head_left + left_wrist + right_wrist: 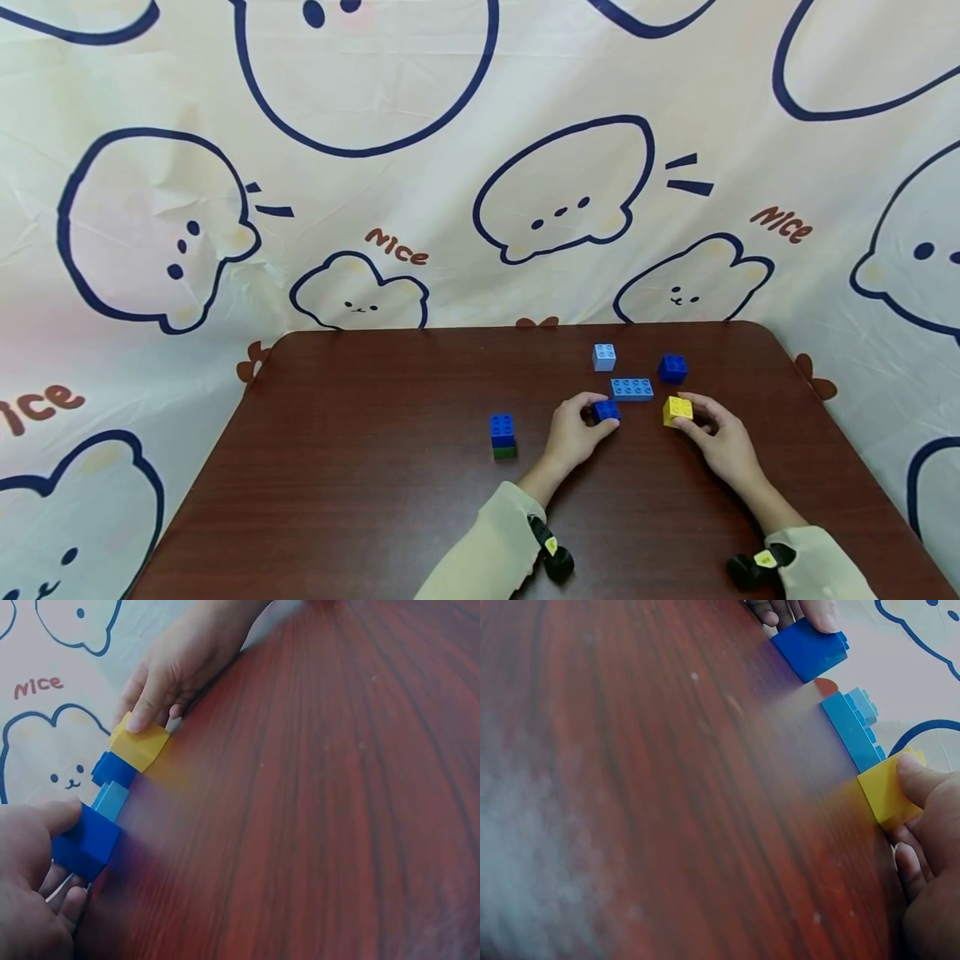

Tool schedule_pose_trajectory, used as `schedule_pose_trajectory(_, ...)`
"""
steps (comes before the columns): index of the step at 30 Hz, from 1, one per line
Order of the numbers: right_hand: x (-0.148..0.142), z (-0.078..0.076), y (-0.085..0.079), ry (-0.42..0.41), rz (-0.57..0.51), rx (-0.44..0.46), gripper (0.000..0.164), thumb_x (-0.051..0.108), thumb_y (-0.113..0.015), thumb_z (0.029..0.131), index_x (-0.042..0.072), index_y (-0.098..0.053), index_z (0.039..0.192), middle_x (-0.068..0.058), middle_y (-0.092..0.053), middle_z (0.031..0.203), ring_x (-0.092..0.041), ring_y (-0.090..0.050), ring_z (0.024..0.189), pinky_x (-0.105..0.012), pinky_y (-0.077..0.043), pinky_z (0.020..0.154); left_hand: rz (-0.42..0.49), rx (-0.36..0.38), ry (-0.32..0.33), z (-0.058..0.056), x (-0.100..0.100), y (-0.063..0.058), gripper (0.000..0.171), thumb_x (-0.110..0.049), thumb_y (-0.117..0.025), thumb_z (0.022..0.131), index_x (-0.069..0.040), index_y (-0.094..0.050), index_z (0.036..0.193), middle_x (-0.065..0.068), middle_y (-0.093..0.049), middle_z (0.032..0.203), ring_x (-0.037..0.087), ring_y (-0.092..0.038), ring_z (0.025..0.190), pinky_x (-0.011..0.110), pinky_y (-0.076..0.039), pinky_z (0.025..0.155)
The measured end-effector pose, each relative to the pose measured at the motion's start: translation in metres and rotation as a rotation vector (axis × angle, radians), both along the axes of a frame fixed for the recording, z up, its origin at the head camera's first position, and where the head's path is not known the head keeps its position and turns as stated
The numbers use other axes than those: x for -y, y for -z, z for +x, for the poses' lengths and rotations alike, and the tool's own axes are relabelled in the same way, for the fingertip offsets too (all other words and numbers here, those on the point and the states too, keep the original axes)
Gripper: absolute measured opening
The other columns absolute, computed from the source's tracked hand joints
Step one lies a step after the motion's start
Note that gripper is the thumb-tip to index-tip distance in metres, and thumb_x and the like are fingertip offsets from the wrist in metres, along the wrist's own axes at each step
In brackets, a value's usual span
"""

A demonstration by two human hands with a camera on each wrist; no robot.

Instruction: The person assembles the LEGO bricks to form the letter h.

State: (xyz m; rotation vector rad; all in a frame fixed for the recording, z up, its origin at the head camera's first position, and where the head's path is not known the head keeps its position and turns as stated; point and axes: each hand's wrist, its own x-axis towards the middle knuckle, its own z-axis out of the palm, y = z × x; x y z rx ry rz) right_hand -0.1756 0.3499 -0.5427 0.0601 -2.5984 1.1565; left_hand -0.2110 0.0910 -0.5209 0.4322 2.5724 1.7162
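My left hand [573, 432] grips a dark blue brick [606, 411] between thumb and fingers; the left wrist view shows that blue brick [86, 841] close up. To its right, my right hand [722, 442] holds a yellow brick [677, 411] by its right side, thumb in front. In the right wrist view the thumb lies on the yellow brick [891, 793]. Just beyond the hands, a long light blue brick [632, 389] lies on the table between the two held bricks. Both held bricks appear at table level; whether they touch the table I cannot tell.
Behind the long brick stand a small pale blue brick [603, 357] and another dark blue brick [672, 368]. Left of my left hand, a blue brick [502, 429] sits on a green brick [505, 453]. A patterned cloth [450, 192] hangs behind the brown table [360, 500].
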Motion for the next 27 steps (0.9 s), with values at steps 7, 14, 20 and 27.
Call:
schedule_pose_trajectory(7,0.0,0.0,0.0,0.01,0.004,-0.001,0.042,0.017,-0.07,0.099,0.005,-0.061,0.138,-0.021,-0.066,0.123,0.014,-0.046,0.094,-0.013,-0.045,0.069,-0.011,0.015,0.034,0.001,0.005,-0.002,0.033,-0.02,-0.083,0.087,-0.012,-0.074,0.118,0.003,-0.072,0.111,0.013,-0.064,0.094,0.022,-0.051,0.078)
schedule_pose_trajectory(14,0.001,0.0,-0.001,0.013,0.007,-0.002,0.042,0.017,-0.07,0.098,0.005,-0.061,0.137,-0.021,-0.066,0.123,0.013,-0.047,0.095,-0.013,-0.044,0.069,-0.036,0.05,0.072,0.006,0.01,-0.004,0.035,-0.021,-0.084,0.087,-0.014,-0.073,0.119,0.0,-0.071,0.111,0.01,-0.061,0.09,0.022,-0.051,0.078)
schedule_pose_trajectory(20,0.001,0.0,-0.001,0.015,0.014,-0.006,0.042,0.017,-0.071,0.098,0.005,-0.061,0.137,-0.022,-0.066,0.124,0.014,-0.046,0.096,-0.013,-0.044,0.069,-0.052,0.063,0.102,0.009,0.013,-0.005,0.036,-0.023,-0.083,0.088,-0.014,-0.073,0.121,-0.002,-0.07,0.112,0.009,-0.06,0.092,0.021,-0.051,0.08)
schedule_pose_trajectory(27,0.001,0.0,0.0,0.007,0.005,-0.015,0.043,0.016,-0.071,0.098,0.004,-0.06,0.138,-0.022,-0.066,0.124,0.017,-0.045,0.097,-0.012,-0.044,0.07,-0.074,0.042,0.144,0.014,0.019,-0.007,0.038,-0.021,-0.083,0.088,-0.014,-0.072,0.123,-0.002,-0.071,0.113,0.009,-0.062,0.093,0.022,-0.051,0.08)
